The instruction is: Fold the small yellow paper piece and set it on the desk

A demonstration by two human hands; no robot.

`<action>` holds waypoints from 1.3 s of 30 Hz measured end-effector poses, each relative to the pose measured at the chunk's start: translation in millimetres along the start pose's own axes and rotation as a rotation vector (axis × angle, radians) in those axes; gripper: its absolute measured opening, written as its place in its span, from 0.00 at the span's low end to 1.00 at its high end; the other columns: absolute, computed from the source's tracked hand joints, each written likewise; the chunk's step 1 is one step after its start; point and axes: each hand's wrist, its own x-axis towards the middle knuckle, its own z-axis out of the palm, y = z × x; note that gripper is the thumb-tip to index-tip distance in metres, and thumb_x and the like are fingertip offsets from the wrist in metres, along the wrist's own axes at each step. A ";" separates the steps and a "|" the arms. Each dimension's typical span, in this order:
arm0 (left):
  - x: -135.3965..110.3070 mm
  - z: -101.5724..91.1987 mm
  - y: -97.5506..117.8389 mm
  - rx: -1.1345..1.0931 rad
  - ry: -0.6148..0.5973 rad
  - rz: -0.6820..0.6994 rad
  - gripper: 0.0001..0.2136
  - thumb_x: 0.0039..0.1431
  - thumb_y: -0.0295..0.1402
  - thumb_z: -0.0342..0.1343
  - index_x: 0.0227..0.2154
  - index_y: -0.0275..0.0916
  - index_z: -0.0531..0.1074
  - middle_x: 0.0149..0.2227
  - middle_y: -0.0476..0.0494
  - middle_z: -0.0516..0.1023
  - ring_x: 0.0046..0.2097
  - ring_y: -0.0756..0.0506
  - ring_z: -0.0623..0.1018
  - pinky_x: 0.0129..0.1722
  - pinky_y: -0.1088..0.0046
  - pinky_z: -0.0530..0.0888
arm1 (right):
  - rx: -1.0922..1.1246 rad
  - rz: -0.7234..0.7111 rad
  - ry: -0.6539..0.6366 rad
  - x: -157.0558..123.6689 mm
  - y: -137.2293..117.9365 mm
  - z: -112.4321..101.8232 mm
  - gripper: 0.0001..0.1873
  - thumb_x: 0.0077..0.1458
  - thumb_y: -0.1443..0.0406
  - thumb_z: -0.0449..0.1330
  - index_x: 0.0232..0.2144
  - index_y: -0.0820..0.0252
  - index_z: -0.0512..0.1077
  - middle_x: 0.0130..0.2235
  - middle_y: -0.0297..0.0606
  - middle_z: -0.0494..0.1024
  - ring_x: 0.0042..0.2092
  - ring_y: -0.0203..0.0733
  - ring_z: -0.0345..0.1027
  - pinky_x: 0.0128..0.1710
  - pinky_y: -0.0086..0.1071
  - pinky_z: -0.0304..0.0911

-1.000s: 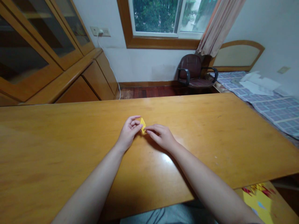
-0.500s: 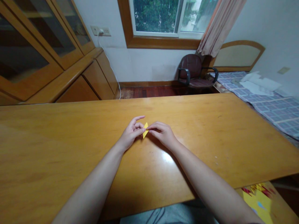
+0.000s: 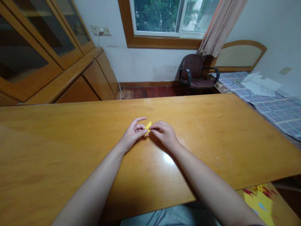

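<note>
The small yellow paper piece (image 3: 148, 128) sits between the left hand (image 3: 133, 135) and the right hand (image 3: 166, 135), both pinching it just above the tabletop (image 3: 70, 138).

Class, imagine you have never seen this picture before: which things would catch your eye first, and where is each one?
First, the small yellow folded paper, pinched between the fingertips of the left hand and the right hand at the middle of the long wooden table. Next, the window full of green trees on the far wall, with a dark armchair below it to the right.
</note>
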 end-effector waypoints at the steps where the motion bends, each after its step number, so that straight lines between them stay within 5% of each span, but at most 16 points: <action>1: 0.2 -0.6 -0.5 0.001 0.004 0.004 0.27 0.53 0.33 0.64 0.55 0.42 0.62 0.29 0.52 0.74 0.30 0.50 0.74 0.33 0.74 0.71 | -0.003 0.000 -0.007 -0.1 0.2 0.1 0.04 0.56 0.68 0.63 0.34 0.56 0.79 0.35 0.38 0.81 0.38 0.39 0.74 0.41 0.32 0.69; 10: 1.8 -6.6 -5.6 -0.014 -0.034 0.005 0.25 0.54 0.33 0.62 0.55 0.43 0.64 0.29 0.52 0.73 0.29 0.51 0.72 0.30 0.76 0.68 | 0.089 0.049 -0.136 -0.3 -3.4 -2.6 0.05 0.57 0.64 0.64 0.36 0.54 0.80 0.37 0.37 0.81 0.39 0.39 0.74 0.43 0.33 0.69; 19: 0.0 -1.8 -0.8 -0.045 0.026 -0.001 0.24 0.53 0.35 0.63 0.52 0.42 0.65 0.29 0.52 0.73 0.30 0.50 0.74 0.30 0.75 0.70 | 0.086 0.070 -0.015 0.6 0.9 -3.8 0.03 0.56 0.65 0.65 0.34 0.56 0.80 0.36 0.38 0.81 0.39 0.39 0.74 0.42 0.32 0.69; 32: -1.2 -3.5 -0.2 -0.030 -0.007 0.024 0.20 0.53 0.33 0.64 0.49 0.41 0.69 0.29 0.52 0.73 0.29 0.51 0.74 0.29 0.77 0.69 | 0.109 0.078 -0.082 1.4 -3.4 -3.7 0.04 0.56 0.62 0.65 0.33 0.54 0.80 0.35 0.36 0.81 0.39 0.39 0.75 0.43 0.33 0.69; 39: -1.9 0.9 -4.0 0.026 0.074 0.166 0.16 0.52 0.35 0.66 0.42 0.41 0.69 0.36 0.49 0.76 0.36 0.48 0.78 0.41 0.70 0.74 | 0.104 0.068 0.005 2.3 -2.8 -5.5 0.03 0.56 0.64 0.65 0.33 0.55 0.79 0.34 0.37 0.81 0.38 0.39 0.74 0.41 0.32 0.69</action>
